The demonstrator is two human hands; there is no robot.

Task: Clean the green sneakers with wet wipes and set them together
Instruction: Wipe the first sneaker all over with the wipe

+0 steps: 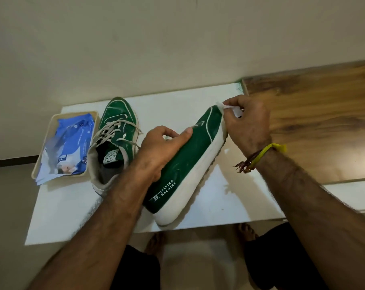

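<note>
A home room: plain cream wall (135, 38), white tabletop (219, 195), wood-grain surface (313, 122), bare feet (246, 231).

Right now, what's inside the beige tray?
The beige tray holds a blue wet-wipes pack, crumpled and overhanging the near rim. It covers most of the tray floor, so anything beneath it can't be seen.

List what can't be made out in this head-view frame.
- Held sneaker: laces and opening, behind the left hand.
- Wet wipe: mostly hidden by the right hand's fingers.
- Wipes pack: print blurred, too small.
- Standing sneaker: heel partly behind the left forearm.
</note>
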